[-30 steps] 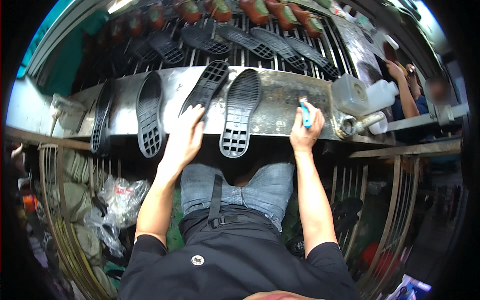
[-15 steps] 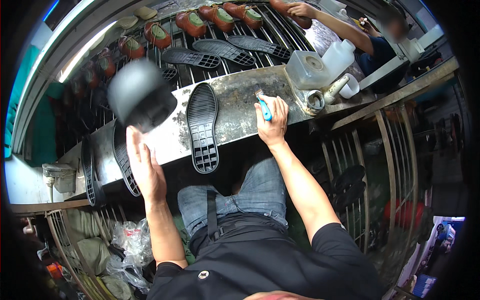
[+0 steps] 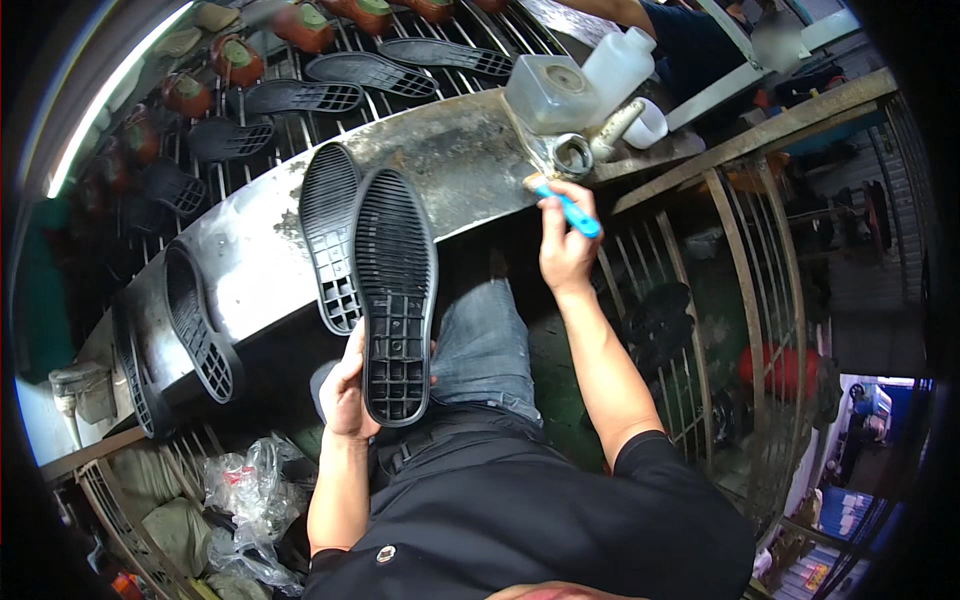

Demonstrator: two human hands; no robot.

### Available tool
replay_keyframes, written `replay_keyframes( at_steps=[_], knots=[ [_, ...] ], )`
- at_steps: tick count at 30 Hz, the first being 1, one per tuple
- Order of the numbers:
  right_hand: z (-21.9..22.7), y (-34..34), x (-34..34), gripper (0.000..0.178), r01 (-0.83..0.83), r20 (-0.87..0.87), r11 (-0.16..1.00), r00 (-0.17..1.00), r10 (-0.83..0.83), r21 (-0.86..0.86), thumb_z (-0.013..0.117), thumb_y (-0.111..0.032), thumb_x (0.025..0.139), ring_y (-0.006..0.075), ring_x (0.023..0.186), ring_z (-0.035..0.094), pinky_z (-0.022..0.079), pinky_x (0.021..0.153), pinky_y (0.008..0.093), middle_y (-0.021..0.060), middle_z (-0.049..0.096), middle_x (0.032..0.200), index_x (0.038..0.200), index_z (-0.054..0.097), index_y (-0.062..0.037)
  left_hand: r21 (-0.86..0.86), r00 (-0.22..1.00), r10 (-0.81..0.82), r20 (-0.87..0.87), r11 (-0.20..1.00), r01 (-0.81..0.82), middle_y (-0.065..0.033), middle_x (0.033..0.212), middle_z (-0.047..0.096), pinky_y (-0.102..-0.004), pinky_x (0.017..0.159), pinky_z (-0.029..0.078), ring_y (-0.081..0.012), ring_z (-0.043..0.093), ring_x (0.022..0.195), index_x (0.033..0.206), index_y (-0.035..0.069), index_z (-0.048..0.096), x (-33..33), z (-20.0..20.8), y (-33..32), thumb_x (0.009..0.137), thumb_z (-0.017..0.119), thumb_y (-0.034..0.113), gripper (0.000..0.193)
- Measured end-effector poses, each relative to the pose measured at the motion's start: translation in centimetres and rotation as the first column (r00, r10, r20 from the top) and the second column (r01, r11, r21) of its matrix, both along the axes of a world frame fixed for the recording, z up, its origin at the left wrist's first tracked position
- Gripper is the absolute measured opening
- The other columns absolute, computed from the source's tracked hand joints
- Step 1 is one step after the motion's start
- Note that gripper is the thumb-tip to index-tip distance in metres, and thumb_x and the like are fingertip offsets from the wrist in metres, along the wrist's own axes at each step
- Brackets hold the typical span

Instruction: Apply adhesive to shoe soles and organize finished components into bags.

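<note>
My left hand point(image 3: 345, 395) grips a black shoe sole point(image 3: 395, 300) near its heel end, with the ridged and gridded side facing up. The sole is tilted up in front of the bench. Partly behind it, another black sole lies on the metal bench point(image 3: 470, 150), its heel end over the front edge. My right hand point(image 3: 570, 240) is closed round the blue handle of a small brush point(image 3: 575, 215). The brush's bristles point up and left, just below an open jar point(image 3: 573, 155) at the bench's right end; they appear apart from it.
Two more soles point(image 3: 200, 320) overhang the bench's left edge. Behind, a barred rack point(image 3: 480, 95) carries several soles and reddish-brown shoes point(image 3: 238, 60). A square clear container point(image 3: 550, 92), white bottle point(image 3: 620, 70) and white cup point(image 3: 648, 122) stand by the jar. A co-worker's arm point(image 3: 610, 10) shows beyond.
My left hand, open and empty beside a blurred dark shape before, now holds a sole. The brush has moved right from the bench top to near the jar. My view has shifted right.
</note>
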State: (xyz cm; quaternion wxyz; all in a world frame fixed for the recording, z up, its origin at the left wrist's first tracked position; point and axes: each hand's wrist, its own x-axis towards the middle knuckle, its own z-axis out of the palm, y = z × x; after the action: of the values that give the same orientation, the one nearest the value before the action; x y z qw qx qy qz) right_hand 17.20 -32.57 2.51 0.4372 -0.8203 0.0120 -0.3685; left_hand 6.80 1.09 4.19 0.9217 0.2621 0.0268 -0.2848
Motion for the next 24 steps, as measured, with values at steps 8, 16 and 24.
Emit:
replay_keyframes(
  at_steps=[8,16,24],
  knots=[
    [3.3,-6.0,0.3,0.019,0.037,-0.15,0.989,0.987,-0.059,-0.145,0.068,-0.018,0.106,0.0351,0.105,0.073,0.056,0.093,0.0427,0.0157,0.076,0.114,0.118,0.07,-0.0032,0.012,0.958,-0.04,-0.284,0.999,0.045,-0.0226,0.151,0.062,-0.0565,0.101,0.06,-0.0424,0.067,0.13,0.158,0.006,0.05,2.2,-3.6,-3.8,0.115,0.042,0.05,0.062],
    [0.7,-1.7,-1.8,0.019,-0.021,-0.035,0.923,0.999,0.037,0.383,0.061,-0.017,0.113,0.0116,0.089,0.067,0.054,0.08,0.03,0.0063,0.073,0.1,0.117,0.069,0.0002,-0.177,0.862,0.036,-0.506,0.974,-0.145,-0.0319,0.166,0.042,-0.0641,0.128,0.034,-0.0544,0.04,0.153,0.161,-0.005,0.041,0.9,-3.5,-3.3,0.108,0.039,0.034,0.067],
    [0.5,5.0,0.3,0.017,-0.355,-0.25,0.865,0.856,0.453,0.353,0.061,-0.01,0.111,0.0164,0.095,0.075,0.054,0.101,0.0346,0.0086,0.078,0.1,0.121,0.069,0.0008,-0.179,0.888,0.05,-0.458,0.973,-0.147,-0.0314,0.166,0.042,-0.0618,0.124,0.041,-0.056,0.042,0.151,0.163,-0.003,0.041,0.8,-3.0,-3.2,0.11,0.038,0.038,0.067]
  ],
)
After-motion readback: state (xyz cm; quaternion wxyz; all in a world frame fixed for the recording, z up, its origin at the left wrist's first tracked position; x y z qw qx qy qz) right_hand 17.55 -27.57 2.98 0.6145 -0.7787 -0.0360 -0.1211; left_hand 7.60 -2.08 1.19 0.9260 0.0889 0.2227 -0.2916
